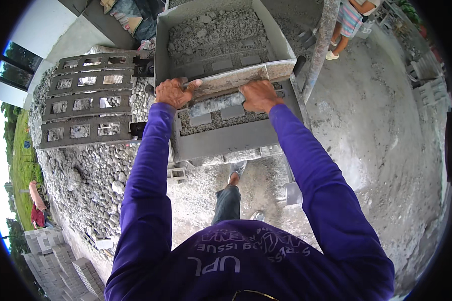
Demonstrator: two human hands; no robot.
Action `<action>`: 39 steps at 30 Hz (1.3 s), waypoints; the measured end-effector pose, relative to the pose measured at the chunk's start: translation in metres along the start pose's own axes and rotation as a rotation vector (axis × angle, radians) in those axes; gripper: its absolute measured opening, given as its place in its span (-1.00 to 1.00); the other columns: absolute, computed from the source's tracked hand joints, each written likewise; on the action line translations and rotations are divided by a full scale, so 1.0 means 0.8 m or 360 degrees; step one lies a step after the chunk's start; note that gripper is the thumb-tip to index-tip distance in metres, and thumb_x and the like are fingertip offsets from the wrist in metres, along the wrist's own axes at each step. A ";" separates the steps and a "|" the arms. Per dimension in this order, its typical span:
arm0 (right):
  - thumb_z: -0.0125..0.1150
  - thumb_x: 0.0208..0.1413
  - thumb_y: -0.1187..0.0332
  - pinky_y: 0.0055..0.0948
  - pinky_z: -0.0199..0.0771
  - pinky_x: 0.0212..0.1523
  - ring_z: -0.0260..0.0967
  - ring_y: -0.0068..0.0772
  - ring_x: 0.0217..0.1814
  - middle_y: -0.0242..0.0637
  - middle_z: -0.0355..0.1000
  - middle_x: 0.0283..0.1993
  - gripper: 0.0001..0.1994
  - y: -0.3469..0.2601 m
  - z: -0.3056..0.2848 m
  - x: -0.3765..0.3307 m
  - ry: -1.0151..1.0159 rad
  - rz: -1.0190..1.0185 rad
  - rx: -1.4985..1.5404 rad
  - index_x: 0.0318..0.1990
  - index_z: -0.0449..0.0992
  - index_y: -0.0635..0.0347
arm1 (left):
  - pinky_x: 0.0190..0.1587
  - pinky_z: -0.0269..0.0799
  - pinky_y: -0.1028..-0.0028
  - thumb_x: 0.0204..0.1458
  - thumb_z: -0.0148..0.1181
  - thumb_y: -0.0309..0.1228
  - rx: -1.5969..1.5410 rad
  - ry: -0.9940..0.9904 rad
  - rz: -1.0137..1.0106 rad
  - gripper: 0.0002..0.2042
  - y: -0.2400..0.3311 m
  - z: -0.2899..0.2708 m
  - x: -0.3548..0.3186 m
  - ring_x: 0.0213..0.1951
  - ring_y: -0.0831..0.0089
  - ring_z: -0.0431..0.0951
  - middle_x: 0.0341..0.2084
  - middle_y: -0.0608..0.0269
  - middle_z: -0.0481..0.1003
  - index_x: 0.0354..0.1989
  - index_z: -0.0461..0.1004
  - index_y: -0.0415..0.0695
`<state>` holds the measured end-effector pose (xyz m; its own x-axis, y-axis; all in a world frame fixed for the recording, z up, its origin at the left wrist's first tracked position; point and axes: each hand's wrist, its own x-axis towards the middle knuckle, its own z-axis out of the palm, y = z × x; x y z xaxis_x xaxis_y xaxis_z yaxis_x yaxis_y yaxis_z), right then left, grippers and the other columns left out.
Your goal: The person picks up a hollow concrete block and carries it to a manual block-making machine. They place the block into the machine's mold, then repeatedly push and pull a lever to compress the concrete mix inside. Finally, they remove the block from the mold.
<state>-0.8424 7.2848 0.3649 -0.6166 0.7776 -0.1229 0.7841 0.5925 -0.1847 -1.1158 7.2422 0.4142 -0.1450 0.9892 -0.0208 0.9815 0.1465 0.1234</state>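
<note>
A grey metal feed box heaped with damp concrete mix sits on a block mould machine in front of me. My left hand is closed over the box's near left corner, its thumb lying along the rim. Wrapped around the right part of a handle bar is my right hand; the bar is covered in pale wrapping and runs along the box's near side. Below the bar, grey mix surrounds flat rectangular plates in the mould. A smooth metal shelf lies nearest me. The fingertips are hidden.
Hollow concrete blocks stand in rows at the left, beside a gravel pile. A slanted metal post rises right of the box. Another person stands at the far right. Stacked blocks fill the lower left.
</note>
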 end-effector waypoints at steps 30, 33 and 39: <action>0.15 -0.26 0.43 -0.24 0.55 -0.22 0.54 -0.19 -0.29 -0.16 0.58 -0.33 -0.69 0.089 0.011 0.204 0.0862 -0.0072 -0.0159 -0.26 0.63 0.16 | -0.31 0.53 0.12 0.00 -0.17 0.53 0.0216 0.0617 0.0157 -0.13 -0.043 0.043 0.234 -0.42 0.03 0.63 -0.55 0.00 0.57 -0.39 0.63 -0.17; 0.13 -0.16 0.44 -0.14 0.48 -0.08 0.57 -0.14 -0.18 -0.09 0.60 -0.28 -0.68 0.087 -0.034 0.250 0.0269 0.0125 -0.0101 -0.18 0.63 0.16 | 0.02 0.46 0.08 -0.03 -0.23 0.58 0.0117 0.0310 -0.0069 -0.05 -0.042 0.026 0.276 -0.11 -0.02 0.62 -0.29 -0.14 0.61 -0.16 0.65 -0.18; 0.15 -0.17 0.40 -0.14 0.40 0.05 0.57 -0.08 -0.10 -0.05 0.61 -0.23 -0.73 0.053 -0.042 0.144 -0.0030 0.0075 -0.0042 -0.26 0.65 0.15 | 0.17 0.35 0.07 -0.14 -0.15 0.63 -0.0078 0.0013 0.0004 0.00 -0.013 -0.012 0.151 0.00 -0.10 0.56 -0.23 -0.19 0.60 -0.17 0.64 -0.23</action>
<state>-0.8776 7.4068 0.3754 -0.5801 0.8008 -0.1489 0.8136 0.5610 -0.1528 -1.1445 7.3605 0.4203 -0.1435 0.9896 -0.0123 0.9746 0.1435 0.1722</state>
